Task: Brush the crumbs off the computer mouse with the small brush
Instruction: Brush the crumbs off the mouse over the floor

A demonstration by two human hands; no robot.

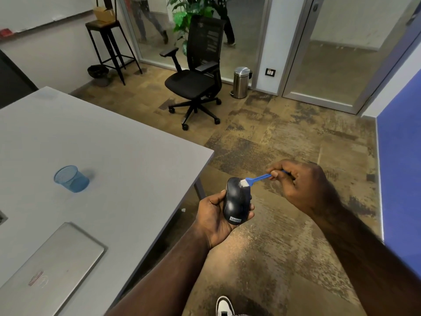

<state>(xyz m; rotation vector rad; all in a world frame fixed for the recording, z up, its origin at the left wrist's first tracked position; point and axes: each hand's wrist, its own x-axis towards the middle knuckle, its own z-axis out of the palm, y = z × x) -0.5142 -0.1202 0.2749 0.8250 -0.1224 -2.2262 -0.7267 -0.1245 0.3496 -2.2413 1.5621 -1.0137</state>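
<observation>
A dark computer mouse [234, 201] with a small label at its near end rests in my left hand [213, 215], held over the floor just off the table's corner. My right hand [298, 181] pinches the blue handle of a small brush [257, 179]. Its white bristles touch the far right top of the mouse. I cannot make out any crumbs on the mouse.
The grey table [102, 142] at left carries a blue mesh cup [71, 179] and a closed silver laptop [52, 265]. A black office chair [196, 78] and a steel bin [241, 82] stand beyond. A blue panel [401, 179] is at right. My shoe [224, 306] shows below.
</observation>
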